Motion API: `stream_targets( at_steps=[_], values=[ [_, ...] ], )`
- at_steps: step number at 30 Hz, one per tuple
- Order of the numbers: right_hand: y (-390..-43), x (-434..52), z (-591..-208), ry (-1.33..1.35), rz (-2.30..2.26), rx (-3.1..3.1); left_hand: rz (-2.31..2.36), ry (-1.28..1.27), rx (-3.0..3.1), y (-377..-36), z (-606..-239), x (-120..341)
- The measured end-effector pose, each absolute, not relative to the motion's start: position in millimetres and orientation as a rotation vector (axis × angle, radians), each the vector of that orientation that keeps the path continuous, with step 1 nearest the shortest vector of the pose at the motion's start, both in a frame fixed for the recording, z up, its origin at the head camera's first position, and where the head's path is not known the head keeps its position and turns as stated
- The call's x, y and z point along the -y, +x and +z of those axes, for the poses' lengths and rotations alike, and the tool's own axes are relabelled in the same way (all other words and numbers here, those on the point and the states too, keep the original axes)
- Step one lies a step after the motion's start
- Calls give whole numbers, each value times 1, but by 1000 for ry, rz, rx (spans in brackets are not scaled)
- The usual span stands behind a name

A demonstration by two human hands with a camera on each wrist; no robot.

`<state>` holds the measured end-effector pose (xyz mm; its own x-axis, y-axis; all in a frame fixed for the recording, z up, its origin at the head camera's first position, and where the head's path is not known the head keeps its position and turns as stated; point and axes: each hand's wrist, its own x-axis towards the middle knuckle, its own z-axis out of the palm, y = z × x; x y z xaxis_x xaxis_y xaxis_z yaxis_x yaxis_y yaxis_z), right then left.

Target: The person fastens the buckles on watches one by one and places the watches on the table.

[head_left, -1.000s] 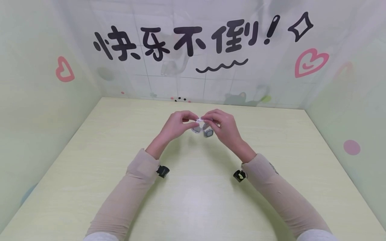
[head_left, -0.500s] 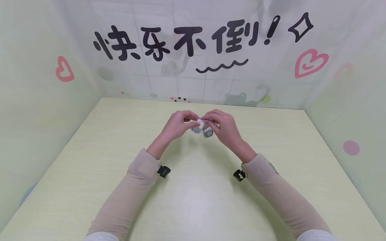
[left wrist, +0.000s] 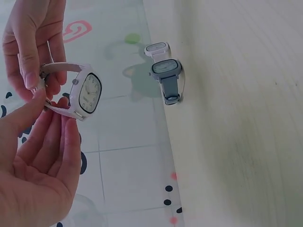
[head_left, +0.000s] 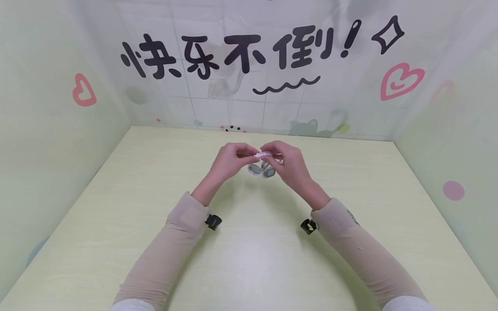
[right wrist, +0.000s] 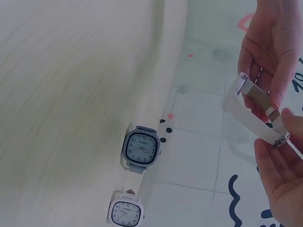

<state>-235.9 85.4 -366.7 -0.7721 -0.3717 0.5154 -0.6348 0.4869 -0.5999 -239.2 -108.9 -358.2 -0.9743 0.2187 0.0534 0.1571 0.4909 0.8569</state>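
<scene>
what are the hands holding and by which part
Both hands hold one white watch by its strap, not its face: the left hand and the right hand pinch the strap ends near the buckle.

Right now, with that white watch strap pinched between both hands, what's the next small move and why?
Probably feed the strap's free end through the buckle: both the left hand and right hand pinch the white watch at its overlapping strap ends, above the table.
</scene>
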Motion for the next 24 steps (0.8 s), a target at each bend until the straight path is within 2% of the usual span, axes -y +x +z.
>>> stream_targets(
  at_steps=[13,24],
  values=[
    [-238,-85,-367,769,1239,2411,1599,285,-2599,-239,-358,108],
    [-241,-88,-371,703,1324,2483,1778,129,-2440,-243,-357,110]
  ],
)
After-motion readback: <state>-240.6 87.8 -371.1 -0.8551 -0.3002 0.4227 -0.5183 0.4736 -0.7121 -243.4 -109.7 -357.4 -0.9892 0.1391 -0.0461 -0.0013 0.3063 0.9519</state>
